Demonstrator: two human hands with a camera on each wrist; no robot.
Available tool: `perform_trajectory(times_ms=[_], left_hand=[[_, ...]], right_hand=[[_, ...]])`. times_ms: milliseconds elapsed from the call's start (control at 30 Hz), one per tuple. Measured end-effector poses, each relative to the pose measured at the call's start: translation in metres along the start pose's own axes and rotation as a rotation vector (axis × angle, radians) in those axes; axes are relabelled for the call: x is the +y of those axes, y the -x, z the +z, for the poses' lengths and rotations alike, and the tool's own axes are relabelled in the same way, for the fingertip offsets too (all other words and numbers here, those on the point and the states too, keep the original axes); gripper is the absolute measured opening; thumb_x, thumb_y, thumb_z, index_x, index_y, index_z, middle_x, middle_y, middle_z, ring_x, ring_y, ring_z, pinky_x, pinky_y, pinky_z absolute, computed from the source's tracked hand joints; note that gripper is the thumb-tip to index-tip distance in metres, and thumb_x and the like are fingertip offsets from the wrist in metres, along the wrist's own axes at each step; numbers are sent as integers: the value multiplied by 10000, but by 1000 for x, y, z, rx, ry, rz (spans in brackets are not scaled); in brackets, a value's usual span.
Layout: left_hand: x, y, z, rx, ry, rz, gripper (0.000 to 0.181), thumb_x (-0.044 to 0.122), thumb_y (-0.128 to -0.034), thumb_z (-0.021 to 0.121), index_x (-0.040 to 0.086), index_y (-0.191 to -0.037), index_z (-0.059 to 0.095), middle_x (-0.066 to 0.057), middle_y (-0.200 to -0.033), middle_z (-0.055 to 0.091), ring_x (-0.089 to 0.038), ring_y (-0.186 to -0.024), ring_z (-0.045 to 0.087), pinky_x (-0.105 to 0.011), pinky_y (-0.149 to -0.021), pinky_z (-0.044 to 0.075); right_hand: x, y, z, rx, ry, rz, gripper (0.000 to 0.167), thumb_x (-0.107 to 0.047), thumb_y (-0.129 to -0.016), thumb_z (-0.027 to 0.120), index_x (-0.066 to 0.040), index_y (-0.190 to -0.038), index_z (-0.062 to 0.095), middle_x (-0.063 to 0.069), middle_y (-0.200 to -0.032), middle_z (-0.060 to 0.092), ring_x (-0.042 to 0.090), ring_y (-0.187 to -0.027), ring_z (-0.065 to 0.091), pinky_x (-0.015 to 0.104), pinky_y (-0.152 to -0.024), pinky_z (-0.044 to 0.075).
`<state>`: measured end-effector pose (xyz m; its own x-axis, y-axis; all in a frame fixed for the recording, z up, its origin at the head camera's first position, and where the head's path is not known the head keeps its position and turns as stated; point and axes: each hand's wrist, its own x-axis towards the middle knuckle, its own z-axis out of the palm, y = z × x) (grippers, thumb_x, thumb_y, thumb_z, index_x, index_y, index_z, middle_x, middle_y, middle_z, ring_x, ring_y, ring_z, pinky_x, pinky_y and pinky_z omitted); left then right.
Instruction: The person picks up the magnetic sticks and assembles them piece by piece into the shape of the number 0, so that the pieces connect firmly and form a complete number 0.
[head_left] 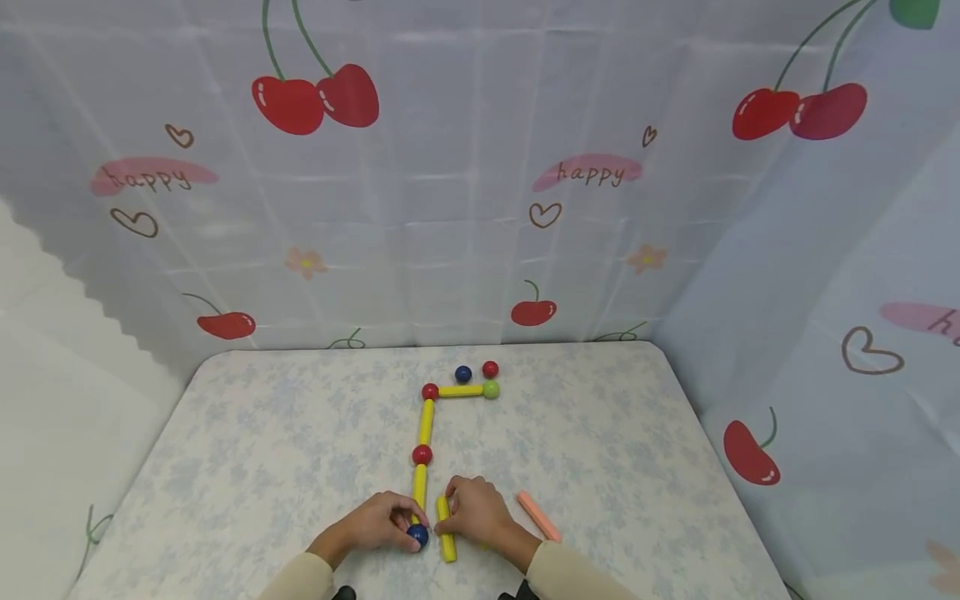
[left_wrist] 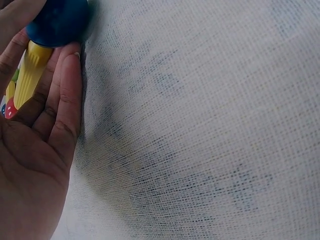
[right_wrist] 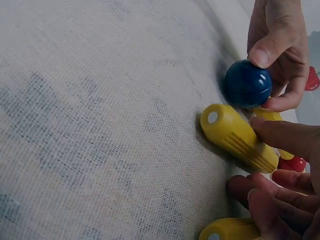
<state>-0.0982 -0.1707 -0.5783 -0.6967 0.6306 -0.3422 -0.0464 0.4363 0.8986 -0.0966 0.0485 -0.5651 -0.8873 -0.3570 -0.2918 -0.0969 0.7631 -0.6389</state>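
Note:
In the head view my left hand [head_left: 382,522] grips a blue ball [head_left: 417,535] between thumb and fingers. The ball sits at the near end of a yellow rod [head_left: 420,485], part of a joined line of yellow rods and red balls. That line turns right at a far red ball [head_left: 430,392] and ends in a green ball [head_left: 491,389]. Just right of the blue ball, my right hand [head_left: 480,508] pinches a loose yellow rod [head_left: 447,550]. In the right wrist view, this ribbed yellow rod [right_wrist: 240,140] lies on the cloth, apart from the blue ball.
Beyond the line's far end lie another blue ball [head_left: 463,374] and a red ball [head_left: 491,368]. An orange-pink rod [head_left: 538,516] lies right of my right hand. Another yellow rod [right_wrist: 232,230] lies under that hand. A cherry-print curtain [head_left: 465,200] stands behind the patterned tabletop [head_left: 615,442].

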Motion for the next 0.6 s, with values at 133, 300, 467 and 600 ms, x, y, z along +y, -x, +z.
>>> perform_trajectory(times_ms=[133,300,467,600], left_hand=[[1,0,1,-1,16,-9,235,113,-781,804,91,-996,714,22,-813,622,-102,-704,557,-214,-639,460],[2,1,2,6,12,-22,236,100,-772,809,90,-990,718,6,-814,612,-123,-708,545,-216,-634,450],[3,0,1,9,17,-25,237,99,-766,814,88,-984,720,4,-809,615,-125,-708,547,-217,-629,451],[2,1,-1,12,16,-35,238,97,-768,812,90,-987,720,6,-810,613,-124,-712,545,-219,-632,449]], right_hand=[[-3,2,-2,-7,66,7,317,-277,-724,840,-116,-919,648,-77,-607,515,80,-549,468,239,-497,396],[-4,3,-6,-24,86,1,265,-244,-737,815,-125,-925,672,-99,-631,517,72,-583,456,231,-513,397],[-4,4,-12,-38,61,-12,245,-193,-722,796,-123,-938,703,-105,-650,527,65,-557,475,226,-491,408],[-2,3,-14,-67,16,-36,246,-145,-739,780,-137,-978,727,-112,-695,570,45,-579,503,225,-528,433]])
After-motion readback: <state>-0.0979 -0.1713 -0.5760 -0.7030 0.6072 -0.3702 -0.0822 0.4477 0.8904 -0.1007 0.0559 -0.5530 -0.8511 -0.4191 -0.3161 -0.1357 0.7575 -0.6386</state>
